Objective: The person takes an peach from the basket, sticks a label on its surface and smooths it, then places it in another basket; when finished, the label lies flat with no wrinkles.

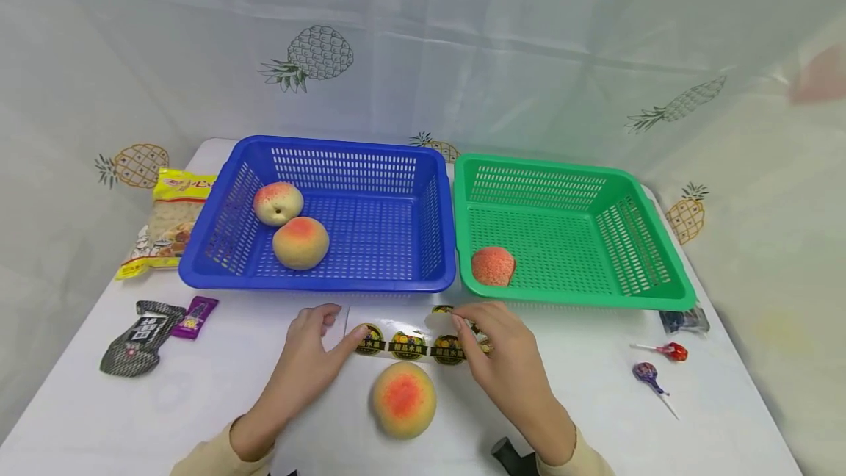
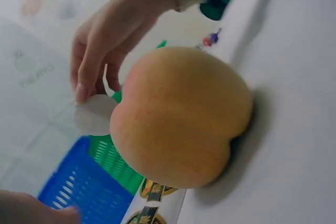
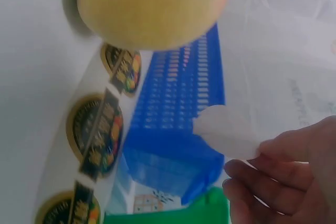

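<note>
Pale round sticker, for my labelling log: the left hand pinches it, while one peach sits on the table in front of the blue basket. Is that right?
Not quite: the right hand pinches the pale round sticker, as the right wrist view shows. The rest stands: one peach sits on the table in front of the blue basket.

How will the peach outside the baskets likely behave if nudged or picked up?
The peach will probably roll if nudged: it is rounded, and nothing props it on the flat table. The cleft in the left wrist view may make it wobble as it rolls. Its skin looks matte, so it's likely not very slippery to grip.
</note>
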The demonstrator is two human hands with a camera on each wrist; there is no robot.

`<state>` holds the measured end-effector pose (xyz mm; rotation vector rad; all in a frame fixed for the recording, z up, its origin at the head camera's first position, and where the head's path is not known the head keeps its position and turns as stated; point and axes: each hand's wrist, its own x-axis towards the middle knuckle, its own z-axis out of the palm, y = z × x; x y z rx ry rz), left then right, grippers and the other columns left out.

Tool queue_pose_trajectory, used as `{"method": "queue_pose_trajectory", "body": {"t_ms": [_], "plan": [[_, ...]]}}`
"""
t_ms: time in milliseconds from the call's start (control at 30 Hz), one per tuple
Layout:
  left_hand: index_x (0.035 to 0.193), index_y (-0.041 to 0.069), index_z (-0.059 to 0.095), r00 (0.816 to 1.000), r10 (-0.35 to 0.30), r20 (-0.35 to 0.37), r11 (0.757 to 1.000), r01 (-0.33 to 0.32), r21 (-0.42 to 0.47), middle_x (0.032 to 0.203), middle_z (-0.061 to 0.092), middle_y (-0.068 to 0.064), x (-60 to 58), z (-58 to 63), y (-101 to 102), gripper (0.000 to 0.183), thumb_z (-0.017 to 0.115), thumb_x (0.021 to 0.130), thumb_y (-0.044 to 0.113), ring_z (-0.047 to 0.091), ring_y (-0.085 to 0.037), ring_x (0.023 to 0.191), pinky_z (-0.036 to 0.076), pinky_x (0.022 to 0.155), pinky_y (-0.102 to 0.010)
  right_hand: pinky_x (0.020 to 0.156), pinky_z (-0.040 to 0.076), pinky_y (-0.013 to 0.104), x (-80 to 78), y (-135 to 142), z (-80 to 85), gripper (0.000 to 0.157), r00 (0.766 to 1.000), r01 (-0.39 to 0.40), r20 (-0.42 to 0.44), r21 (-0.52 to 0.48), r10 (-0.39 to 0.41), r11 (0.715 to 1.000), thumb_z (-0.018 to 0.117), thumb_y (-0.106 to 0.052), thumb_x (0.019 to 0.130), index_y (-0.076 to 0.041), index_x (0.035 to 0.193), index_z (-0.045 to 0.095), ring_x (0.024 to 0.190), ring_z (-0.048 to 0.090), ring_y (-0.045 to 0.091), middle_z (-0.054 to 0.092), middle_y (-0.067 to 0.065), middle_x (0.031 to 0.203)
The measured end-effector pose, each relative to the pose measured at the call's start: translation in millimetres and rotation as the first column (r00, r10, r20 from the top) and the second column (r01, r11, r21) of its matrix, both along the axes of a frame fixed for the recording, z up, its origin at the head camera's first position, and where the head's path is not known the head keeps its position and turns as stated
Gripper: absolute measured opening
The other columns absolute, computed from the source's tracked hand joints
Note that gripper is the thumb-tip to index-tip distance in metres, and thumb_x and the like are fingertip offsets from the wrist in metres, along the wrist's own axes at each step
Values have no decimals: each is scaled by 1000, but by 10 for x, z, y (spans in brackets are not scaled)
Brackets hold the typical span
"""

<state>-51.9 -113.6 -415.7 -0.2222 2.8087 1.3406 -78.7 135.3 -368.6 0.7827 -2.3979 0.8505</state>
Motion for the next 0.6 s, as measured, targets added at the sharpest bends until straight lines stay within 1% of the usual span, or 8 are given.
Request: {"method": "queue_pose_trajectory", "body": {"t_ms": [100, 167, 200, 233, 300, 367, 433, 600], "plan": [[113, 11, 50, 996, -39, -82, 997, 33, -70, 103, 49, -3, 175, 106, 54, 56, 57, 78, 53, 46, -17, 94, 40, 79, -36, 77, 41, 13, 17, 62, 38, 13, 999, 27, 24, -16, -26, 1000, 61, -12, 82, -14, 93, 66, 87, 56, 5, 64, -9, 90], [116, 18, 48, 989, -128, -76, 985, 118, -129, 107, 46, 4, 300, 155, 135, 59, 55, 75, 59, 44, -12, 98, 43, 81, -35, 76, 41, 13, 31, 95, 57, 13, 998, 41, 51, -34, -40, 999, 60, -12, 83, -14, 94, 66, 85, 56, 6, 64, -8, 90], [118, 20, 47, 978, -198, -73, 970, 184, -159, 111, 45, 6, 352, 165, 178, 62, 56, 72, 62, 43, -10, 102, 44, 83, -35, 76, 41, 13, 36, 107, 63, 13, 997, 45, 67, -42, -43, 998, 60, -12, 83, -14, 94, 66, 84, 56, 6, 64, -8, 90], [122, 22, 45, 960, -271, -65, 949, 255, -187, 116, 42, 8, 395, 165, 221, 67, 56, 70, 64, 41, -9, 106, 44, 86, -35, 76, 41, 13, 41, 116, 68, 13, 995, 48, 85, -49, -44, 998, 59, -12, 84, -13, 95, 66, 83, 56, 6, 64, -7, 90], [129, 25, 38, 912, -407, -54, 895, 386, -224, 125, 38, 8, 449, 140, 296, 77, 57, 67, 66, 36, -10, 115, 43, 90, -36, 75, 42, 12, 46, 128, 73, 13, 993, 45, 115, -62, -38, 997, 58, -13, 85, -13, 96, 66, 82, 57, 6, 64, -7, 91], [133, 26, 32, 866, -497, -55, 846, 471, -249, 129, 36, 6, 464, 99, 361, 83, 58, 66, 66, 35, -11, 116, 43, 90, -36, 75, 42, 11, 50, 134, 68, 14, 990, 37, 135, -73, -26, 997, 57, -13, 86, -13, 97, 66, 81, 57, 6, 64, -7, 92], [136, 24, 30, 841, -535, -78, 827, 503, -251, 128, 37, 3, 462, 58, 415, 86, 62, 66, 62, 36, -12, 115, 44, 89, -35, 75, 43, 11, 56, 135, 60, 16, 989, 24, 144, -84, -12, 996, 57, -13, 86, -14, 99, 66, 82, 58, 6, 64, -6, 93], [136, 23, 30, 823, -545, -160, 830, 503, -239, 117, 39, 5, 424, -37, 490, 86, 63, 67, 61, 38, -10, 106, 45, 84, -31, 74, 43, 11, 65, 137, 54, 16, 990, 22, 142, -103, -7, 994, 57, -12, 85, -14, 98, 66, 80, 59, 6, 64, -6, 92]]}}
